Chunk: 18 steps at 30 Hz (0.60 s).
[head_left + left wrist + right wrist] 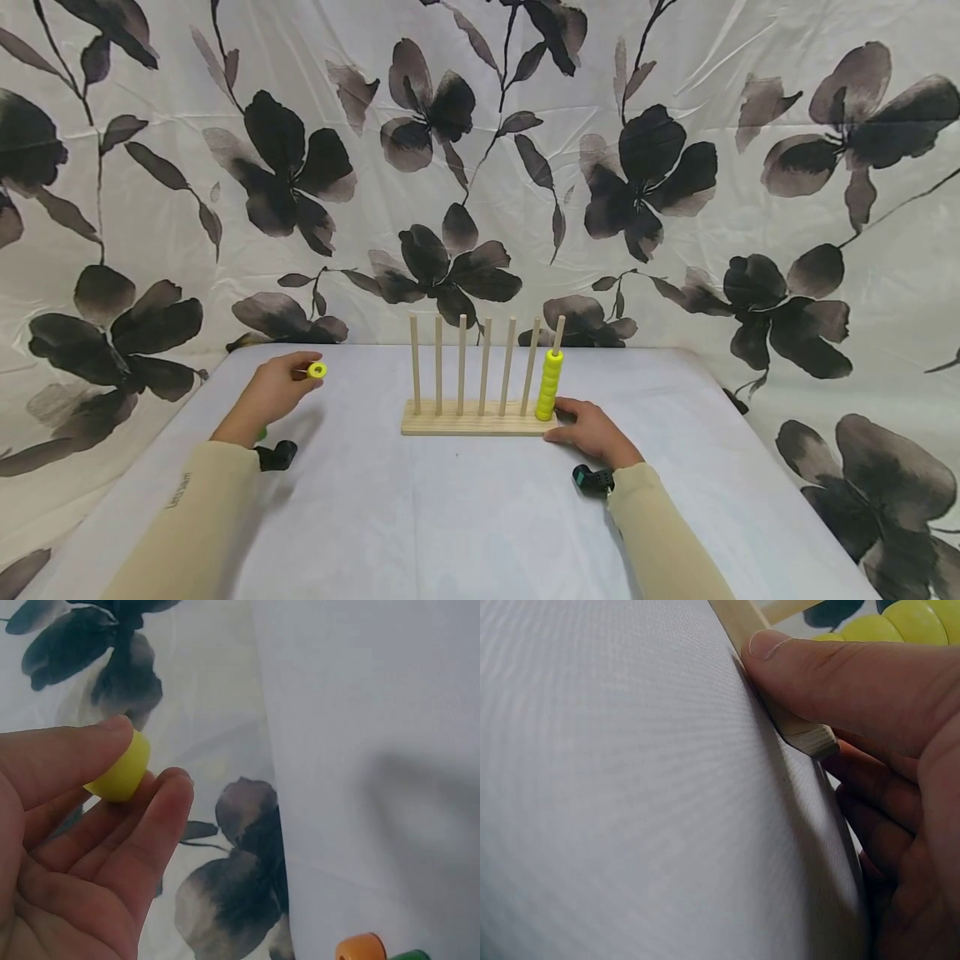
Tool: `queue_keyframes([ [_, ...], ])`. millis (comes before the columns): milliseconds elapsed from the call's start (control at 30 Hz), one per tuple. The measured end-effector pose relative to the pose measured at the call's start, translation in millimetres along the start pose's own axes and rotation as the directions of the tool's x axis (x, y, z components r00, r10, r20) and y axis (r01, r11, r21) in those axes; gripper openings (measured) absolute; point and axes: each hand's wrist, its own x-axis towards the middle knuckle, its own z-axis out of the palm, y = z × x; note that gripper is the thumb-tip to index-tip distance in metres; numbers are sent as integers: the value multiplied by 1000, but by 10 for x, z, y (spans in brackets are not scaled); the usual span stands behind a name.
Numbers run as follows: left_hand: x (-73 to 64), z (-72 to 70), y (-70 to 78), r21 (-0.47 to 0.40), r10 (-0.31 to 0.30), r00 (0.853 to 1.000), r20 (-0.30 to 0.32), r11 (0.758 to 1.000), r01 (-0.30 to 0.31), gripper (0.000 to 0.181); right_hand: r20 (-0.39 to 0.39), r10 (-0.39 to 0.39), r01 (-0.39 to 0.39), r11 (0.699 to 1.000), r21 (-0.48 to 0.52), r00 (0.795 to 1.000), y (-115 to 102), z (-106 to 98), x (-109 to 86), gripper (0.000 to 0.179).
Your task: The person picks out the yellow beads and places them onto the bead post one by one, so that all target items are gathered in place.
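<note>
My left hand [273,390] is raised over the left side of the table and pinches a yellow bead [317,370] between thumb and fingers. The bead's hole faces the head camera; in the left wrist view the same bead [124,774] is partly covered by the thumb. At the table's middle stands a wooden peg rack [472,426] with several upright pegs. Several yellow beads [549,385] are stacked on its rightmost peg, whose top sticks out bare. My right hand [597,430] grips the right end of the rack's base, thumb [840,686] on the near edge, fingers behind.
An orange bead [361,948] and a green bead [411,955] lie on the table below the left hand; the left wrist mostly hides them in the head view. A white cloth [450,517] covers the table. Behind hangs a flower-patterned curtain [540,208].
</note>
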Motion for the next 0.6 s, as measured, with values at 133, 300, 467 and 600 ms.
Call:
queue_keyframes([
  [133, 6, 10, 66, -11, 15, 1000, 9, 1000, -15, 55, -7, -8, 8, 1000, -11, 1000, 11, 2, 4, 76],
  [300, 4, 21, 139, 6, 63, 998, 11, 998, -63, 50, -13, -6, 6, 1000, -4, 1000, 12, 3, 11, 75],
  [467, -7, 46, 202, 20, 99, 995, 4, 995, -100, 47, -9, -6, 6, 1000, 4, 1000, 11, -4, 11, 75],
  [600, -7, 68, 250, 7, 92, 996, 8, 996, -92, 48, -2, -8, 8, 1000, 13, 1000, 14, -5, 3, 75],
])
